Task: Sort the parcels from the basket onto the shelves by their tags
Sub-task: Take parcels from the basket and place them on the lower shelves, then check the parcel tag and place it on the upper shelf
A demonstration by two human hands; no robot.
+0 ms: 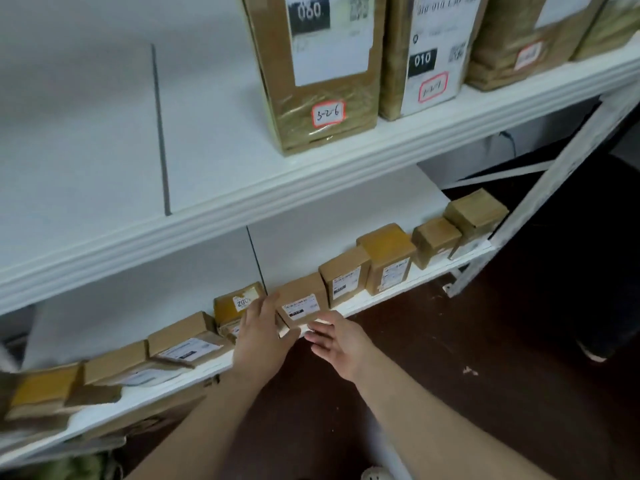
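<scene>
Cardboard parcel (302,306) stands at the lower shelf (346,237) front edge. Left hand (259,336) lies flat-fingered against the parcel's left side; right hand (337,344), fingers spread and holding nothing, perhaps touches the parcel's front.

The left hand (258,336) and the right hand (337,344) are bare. The left forearm (214,410) and the right forearm (433,410) are uncovered along all their visible length. At the bottom edge is the rounded white toe of a shoe (376,474) with small holes, apparently the person's own.
</scene>
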